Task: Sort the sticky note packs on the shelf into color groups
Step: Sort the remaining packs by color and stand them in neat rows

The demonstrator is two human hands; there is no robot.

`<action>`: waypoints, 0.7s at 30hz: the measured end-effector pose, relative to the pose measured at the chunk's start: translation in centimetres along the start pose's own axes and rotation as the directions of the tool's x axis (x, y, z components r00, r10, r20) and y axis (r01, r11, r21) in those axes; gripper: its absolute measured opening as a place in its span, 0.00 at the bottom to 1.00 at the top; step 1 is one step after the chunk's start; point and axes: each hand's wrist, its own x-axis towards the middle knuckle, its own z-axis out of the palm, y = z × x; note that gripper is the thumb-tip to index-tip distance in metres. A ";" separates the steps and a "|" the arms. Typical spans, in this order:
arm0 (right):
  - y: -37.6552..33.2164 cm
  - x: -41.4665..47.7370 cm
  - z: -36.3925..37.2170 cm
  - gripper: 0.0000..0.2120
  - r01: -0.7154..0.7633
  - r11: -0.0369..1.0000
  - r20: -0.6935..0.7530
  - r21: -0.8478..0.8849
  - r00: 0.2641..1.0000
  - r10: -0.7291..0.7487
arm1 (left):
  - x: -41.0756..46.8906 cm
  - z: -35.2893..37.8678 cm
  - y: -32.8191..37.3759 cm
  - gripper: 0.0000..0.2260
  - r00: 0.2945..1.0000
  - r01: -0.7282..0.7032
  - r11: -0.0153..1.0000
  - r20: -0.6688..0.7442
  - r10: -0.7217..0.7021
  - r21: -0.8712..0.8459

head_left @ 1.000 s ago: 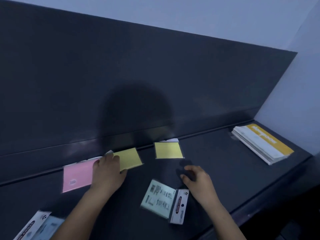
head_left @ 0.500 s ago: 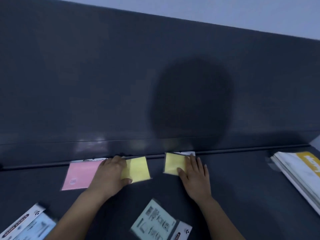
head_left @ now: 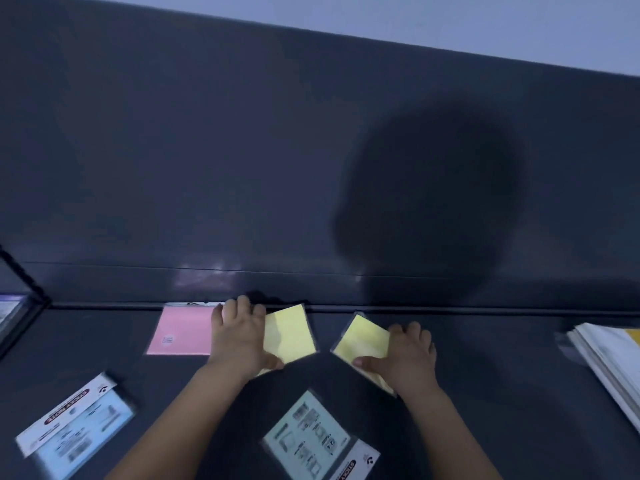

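Yellow pair: left yellow pack (head_left: 291,336) and right yellow pack (head_left: 363,337) are lying at the back of the shelf (head_left: 502,393), near each other but not touching.
Pink: pink pack (head_left: 183,330) is lying just beside the left yellow pack, against the back wall (head_left: 207,168).
Grip, left: left hand (head_left: 239,341) is covering the border of pink and yellow, with its fingers bending close together at the far edge and its thumb pressing the near corner of the left yellow pack.
Grip, right: right hand (head_left: 407,358) is pinching the right yellow pack, thumb on top and fingers curling behind. I cannot tell if the pack is lifting.
Key relation: right yellow pack is pointing left from the right fingers, with its long axis running diagonally toward the other yellow, so the right hand is nearer for closing this gap.
Step, as I am judging: yellow group is being joined.
Blue: left blue pack (head_left: 79,427) and middle blue pack (head_left: 311,441) are waiting at the front, well apart.
Aside: paper stack (head_left: 609,362) is lying far right.
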 end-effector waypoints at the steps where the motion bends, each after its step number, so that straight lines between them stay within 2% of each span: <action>1: -0.2 -0.1 0.1 0.40 0.005 1.000 -0.016 0.023 1.000 -0.005 | -0.1 0.2 0.4 0.37 0.999 0.003 1.000 -0.032 -0.003 -0.010; 4: 0.0 -0.8 1.3 0.31 0.054 0.968 -0.200 0.245 0.980 -0.004 | -0.8 1.1 1.4 0.32 0.990 -0.002 0.998 -0.141 -0.007 -0.063; 6: 0.5 -1.2 1.7 0.25 0.103 0.881 -0.327 0.461 0.943 0.061 | -1.3 1.4 1.5 0.28 0.977 0.005 0.993 -0.209 -0.030 -0.119; 8: 0.6 -1.1 1.6 0.21 0.125 0.811 -0.349 0.572 0.931 0.103 | -2.0 1.3 0.9 0.22 0.968 0.012 0.973 -0.243 -0.069 -0.229; 10: 0.5 -1.0 1.5 0.18 0.154 0.770 -0.349 0.619 0.932 0.093 | -2.8 0.8 -0.2 0.15 0.955 0.037 0.900 -0.251 -0.160 -0.435; 12: 0.5 -1.0 1.6 0.15 0.210 0.750 -0.389 0.627 0.919 0.068 | -3.9 0.0 -1.8 0.10 0.933 0.081 0.755 -0.217 -0.287 -0.650; 15: 0.9 -0.9 2.1 0.11 0.204 0.697 -0.380 0.687 0.919 0.105 | -5.9 -0.9 -4.8 0.05 0.888 0.130 0.527 -0.138 -0.439 -0.840; 17: 0.4 -0.6 2.0 0.09 0.166 0.637 -0.318 0.753 0.939 0.132 | -7.4 -1.4 -6.6 0.06 0.869 0.122 0.309 -0.049 -0.493 -0.943; 19: -1.4 -0.7 1.2 0.07 0.162 0.622 -0.244 0.767 0.968 0.049 | -9.0 -1.7 -8.0 0.05 0.864 0.100 0.080 0.047 -0.501 -0.992; 21: -4.1 -1.7 0.1 0.05 0.211 0.607 -0.184 0.766 0.977 -0.108 | -10.7 -1.9 -9.5 0.02 0.856 0.093 -0.073 0.117 -0.504 -0.993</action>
